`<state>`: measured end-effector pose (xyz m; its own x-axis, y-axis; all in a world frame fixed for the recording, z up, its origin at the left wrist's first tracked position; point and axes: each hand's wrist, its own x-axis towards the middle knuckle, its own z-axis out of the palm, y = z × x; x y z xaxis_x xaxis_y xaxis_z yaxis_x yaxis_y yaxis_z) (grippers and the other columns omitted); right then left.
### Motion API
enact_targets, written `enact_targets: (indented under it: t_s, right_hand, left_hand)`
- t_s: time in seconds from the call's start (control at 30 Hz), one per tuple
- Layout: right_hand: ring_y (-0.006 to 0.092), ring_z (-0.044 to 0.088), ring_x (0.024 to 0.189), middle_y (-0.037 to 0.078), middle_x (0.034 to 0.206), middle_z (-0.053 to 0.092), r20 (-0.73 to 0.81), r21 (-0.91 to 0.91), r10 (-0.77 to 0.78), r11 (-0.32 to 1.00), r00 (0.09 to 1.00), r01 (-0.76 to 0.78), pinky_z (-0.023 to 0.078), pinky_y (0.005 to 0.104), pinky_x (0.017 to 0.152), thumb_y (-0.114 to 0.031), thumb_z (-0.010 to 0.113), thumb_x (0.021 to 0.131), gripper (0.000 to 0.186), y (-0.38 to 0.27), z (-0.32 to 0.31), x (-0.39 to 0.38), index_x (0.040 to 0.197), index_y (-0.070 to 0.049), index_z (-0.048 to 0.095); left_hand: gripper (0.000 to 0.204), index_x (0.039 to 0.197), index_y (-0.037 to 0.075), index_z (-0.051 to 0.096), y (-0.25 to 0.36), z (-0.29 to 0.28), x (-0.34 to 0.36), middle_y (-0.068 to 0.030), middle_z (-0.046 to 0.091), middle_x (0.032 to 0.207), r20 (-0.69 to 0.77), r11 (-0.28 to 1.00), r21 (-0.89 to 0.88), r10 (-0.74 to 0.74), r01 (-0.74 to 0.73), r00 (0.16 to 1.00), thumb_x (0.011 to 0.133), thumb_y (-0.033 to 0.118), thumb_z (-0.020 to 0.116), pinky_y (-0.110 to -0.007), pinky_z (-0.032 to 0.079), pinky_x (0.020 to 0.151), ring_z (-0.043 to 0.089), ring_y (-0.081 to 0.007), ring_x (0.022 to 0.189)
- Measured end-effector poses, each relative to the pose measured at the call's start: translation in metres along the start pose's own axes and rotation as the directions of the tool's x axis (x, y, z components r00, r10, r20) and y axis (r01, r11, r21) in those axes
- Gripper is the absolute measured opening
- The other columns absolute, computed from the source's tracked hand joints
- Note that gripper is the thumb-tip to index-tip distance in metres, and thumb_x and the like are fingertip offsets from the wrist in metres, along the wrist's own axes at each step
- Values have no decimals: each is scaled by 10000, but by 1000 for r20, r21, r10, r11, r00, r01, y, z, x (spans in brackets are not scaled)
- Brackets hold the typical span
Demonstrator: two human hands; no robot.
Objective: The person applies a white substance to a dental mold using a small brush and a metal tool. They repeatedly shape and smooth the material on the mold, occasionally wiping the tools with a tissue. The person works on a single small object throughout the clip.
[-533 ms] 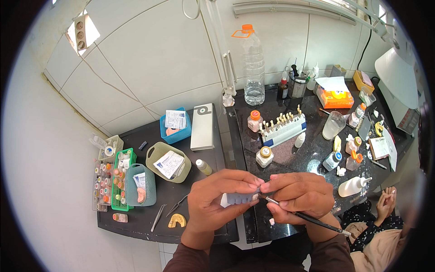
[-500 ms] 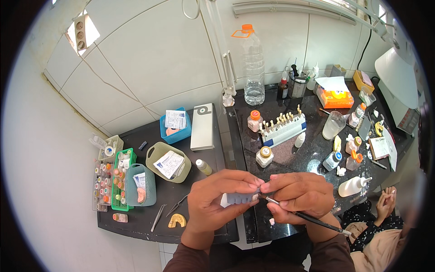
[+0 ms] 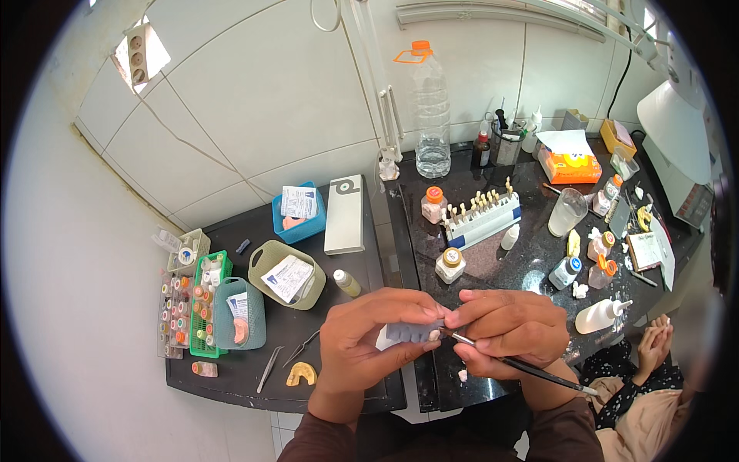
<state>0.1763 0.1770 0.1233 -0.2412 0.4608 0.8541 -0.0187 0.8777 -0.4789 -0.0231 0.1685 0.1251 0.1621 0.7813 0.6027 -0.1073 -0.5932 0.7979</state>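
Observation:
My left hand pinches a small blue-grey dental piece between thumb and fingers, with a whitish tooth-shaped bit at its right end. Curled around a thin black brush with a silver collar, my right hand meets the left hand's fingertips, the brush tip at that whitish bit. Below and left of my left hand, a yellow dental cast lies near tweezers. A white squeeze bottle stands right of my right hand.
Two dark worktops carry baskets, small jars, a shade guide, a cup, a tissue box and a large water bottle. A lamp overhangs the right. A co-worker's hands rest at lower right.
My fingers and the piece they hold have shifted very slightly, and the right forefinger has lifted a little. Both grips are the same; the co-worker's hands moved slightly.

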Motion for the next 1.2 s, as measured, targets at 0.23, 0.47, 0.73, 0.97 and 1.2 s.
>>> enact_targets:
  t_s: [0.23, 0.47, 0.73, 0.97, 1.2]
  right_hand:
    - [294, 738, 908, 72, 787, 677, 6, 1, -5, 1000, 1000, 5, 602, 441, 870, 48, 816, 697, 260, 0, 0, 0, 762, -59, 588]
    - [296, 736, 911, 71, 804, 672, -3, -7, -24, 1000, 1000, 24, 607, 438, 860, 49, 816, 695, 267, 2, 0, 0, 790, -61, 592]
    - [300, 735, 903, 69, 818, 678, 26, -60, -46, 997, 999, 47, 604, 461, 846, 48, 821, 704, 331, 2, 4, -1, 902, -91, 594]
    - [292, 723, 903, 127, 920, 690, -1, -26, -11, 1000, 1000, 11, 604, 396, 813, 48, 787, 714, 246, -2, -6, -2, 924, -40, 694]
    - [210, 692, 746, 157, 920, 713, -195, -371, 99, 913, 976, -167, 541, 278, 607, -12, 814, 741, 250, -36, -46, -14, 970, -4, 714]
  left_hand:
    - [361, 933, 2, 684, 0, 0, -1, -175, 709, 915, -11, 999, -25, -25, 24, 1000, 605, -68, 815, -366, 565, 785, 708, -266, 864]
    - [373, 939, 10, 674, 0, 2, 0, -184, 707, 917, -26, 997, -61, -45, 44, 999, 604, -74, 817, -361, 552, 782, 702, -268, 865]
    - [349, 1006, -27, 676, -3, -5, -2, -186, 685, 1018, 43, 992, -123, -27, 32, 999, 691, -125, 792, -347, 545, 839, 684, -245, 961]
    - [327, 961, -19, 684, -6, 2, -2, -178, 690, 987, -17, 996, -81, -27, 26, 999, 669, -130, 779, -330, 540, 818, 683, -240, 934]
    - [309, 882, -5, 661, 9, -2, -10, -177, 679, 893, -184, 999, -37, 14, -21, 983, 603, -105, 749, -368, 567, 760, 694, -272, 831]
